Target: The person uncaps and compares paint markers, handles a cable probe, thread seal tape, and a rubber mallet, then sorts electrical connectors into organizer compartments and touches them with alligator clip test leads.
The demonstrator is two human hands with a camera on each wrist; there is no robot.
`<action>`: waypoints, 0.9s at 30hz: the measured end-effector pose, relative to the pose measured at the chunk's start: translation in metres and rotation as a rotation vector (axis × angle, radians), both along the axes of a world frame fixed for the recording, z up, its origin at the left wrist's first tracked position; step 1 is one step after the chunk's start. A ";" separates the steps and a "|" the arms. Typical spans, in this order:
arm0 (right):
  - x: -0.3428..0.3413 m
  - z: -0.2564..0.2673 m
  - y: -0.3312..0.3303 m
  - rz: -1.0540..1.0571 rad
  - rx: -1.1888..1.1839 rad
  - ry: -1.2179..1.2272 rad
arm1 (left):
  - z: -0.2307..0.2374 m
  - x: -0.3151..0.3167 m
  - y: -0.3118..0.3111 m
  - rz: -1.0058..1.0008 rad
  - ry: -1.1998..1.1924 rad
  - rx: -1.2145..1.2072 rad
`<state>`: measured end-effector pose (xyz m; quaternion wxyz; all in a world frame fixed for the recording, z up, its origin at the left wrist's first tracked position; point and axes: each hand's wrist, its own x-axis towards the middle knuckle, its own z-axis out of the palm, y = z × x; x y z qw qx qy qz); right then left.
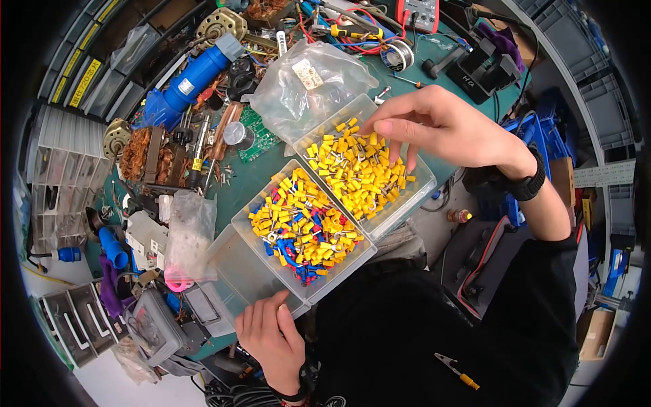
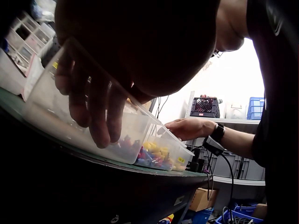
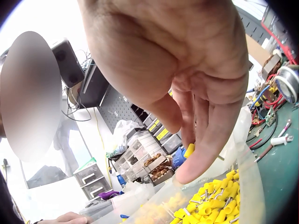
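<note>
My right hand (image 1: 434, 129) hovers over the upper compartment of a translucent plastic box (image 1: 407, 214), pinching one yellow wire ferrule (image 3: 189, 150) between its fingers. Beneath it lies a heap of yellow ferrules (image 1: 363, 169) with metal pins. The neighbouring compartment holds mixed ferrules (image 1: 308, 230), yellow over blue and red. At the box's near-left end my left hand (image 1: 271, 342) rests over the wall. Its fingers (image 2: 98, 112) hang down loosely and show through the translucent plastic in the left wrist view.
A clear plastic bag (image 1: 305, 78) lies behind the box. Left of it are a blue cylinder (image 1: 186, 85), a green circuit board (image 1: 254, 136) and a bagged item (image 1: 190, 234). A solder spool (image 1: 397, 55), wires and a red multimeter (image 1: 418, 13) sit at the back.
</note>
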<state>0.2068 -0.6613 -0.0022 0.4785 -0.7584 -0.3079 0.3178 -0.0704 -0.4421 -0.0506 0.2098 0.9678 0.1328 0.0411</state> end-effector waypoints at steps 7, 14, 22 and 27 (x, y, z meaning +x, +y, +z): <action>-0.006 0.005 -0.003 0.000 0.033 0.066 | 0.003 0.000 0.000 0.011 0.018 -0.021; -0.016 -0.022 -0.007 -0.144 0.117 -0.286 | 0.019 0.004 -0.001 0.110 -0.015 -0.102; -0.027 -0.041 -0.013 -0.087 0.223 -0.459 | 0.093 0.051 0.010 0.117 0.133 -0.155; -0.024 -0.063 -0.022 -0.162 0.500 -0.516 | 0.079 0.139 0.044 -0.150 0.115 -0.094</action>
